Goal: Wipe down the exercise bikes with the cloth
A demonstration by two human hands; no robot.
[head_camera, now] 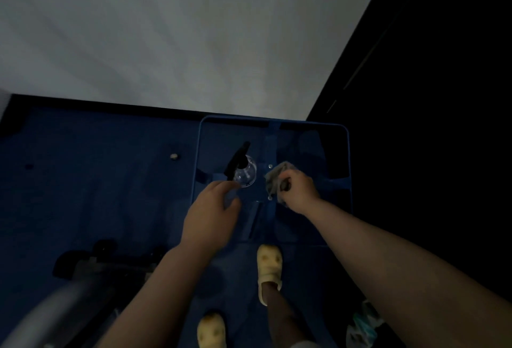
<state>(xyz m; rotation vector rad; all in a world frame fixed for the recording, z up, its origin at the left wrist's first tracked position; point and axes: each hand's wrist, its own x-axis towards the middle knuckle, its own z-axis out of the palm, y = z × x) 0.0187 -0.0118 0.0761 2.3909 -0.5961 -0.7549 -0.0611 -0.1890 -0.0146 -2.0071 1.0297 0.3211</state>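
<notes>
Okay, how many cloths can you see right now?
1. The grey cloth is bunched in the right hand, over the blue bin, beside the spray bottle. Others may be hidden in the bin's dark interior.

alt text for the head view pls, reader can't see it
Seen from above in dim light, a person's right hand grips a grey cloth over a blue bin, while the left hand reaches toward a clear spray bottle with a black trigger standing in it. Blue floor, white wall, cream slippers below.
</notes>
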